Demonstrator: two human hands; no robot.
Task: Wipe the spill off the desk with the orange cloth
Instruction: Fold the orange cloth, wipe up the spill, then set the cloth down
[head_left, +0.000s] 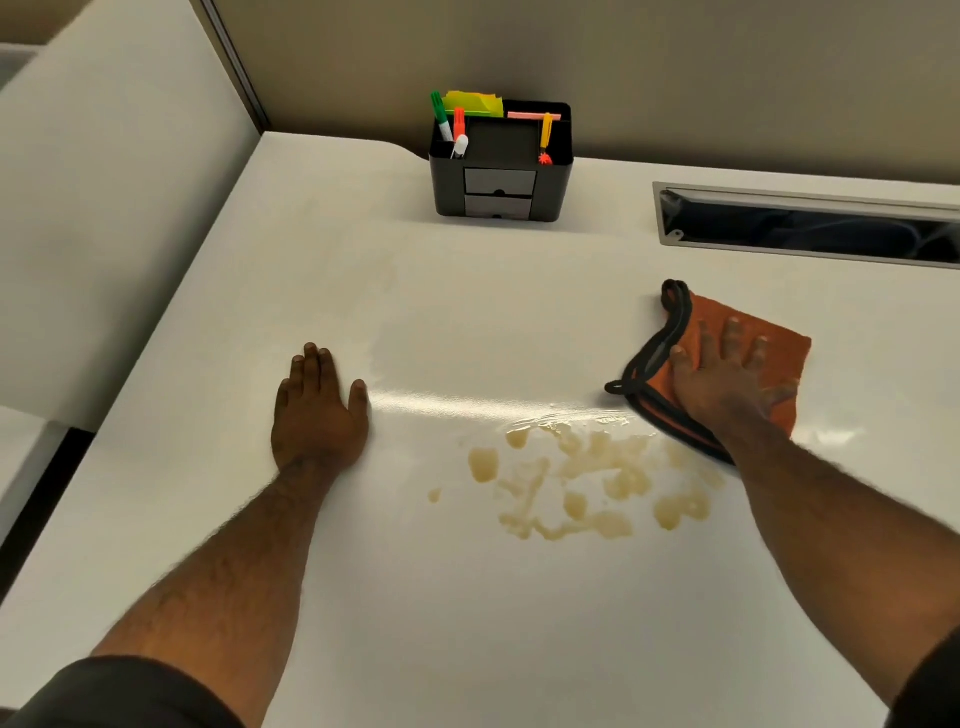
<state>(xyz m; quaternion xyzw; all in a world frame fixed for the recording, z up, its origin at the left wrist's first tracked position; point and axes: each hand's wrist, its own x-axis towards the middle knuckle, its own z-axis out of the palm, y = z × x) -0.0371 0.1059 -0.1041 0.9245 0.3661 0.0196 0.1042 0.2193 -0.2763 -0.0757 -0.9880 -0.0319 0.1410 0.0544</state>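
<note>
Fingers (732, 332) of the right hand (722, 379) are spread wide and pressed flat on the orange cloth (779, 353), at the right of the frame, gripping nothing. Left hand (317, 410), left of centre, lies flat with fingers close together on the bare white surface (467, 623). The spill (587, 478), tan puddles and droplets, sits lower centre, its right edge just beside the cloth's near corner. Risks, as I judge them: a flat sweep may smear the liquid wider instead of soaking it; the right forearm hangs over the puddles and could drag through them; the lone droplet at the left edge could be missed.
</note>
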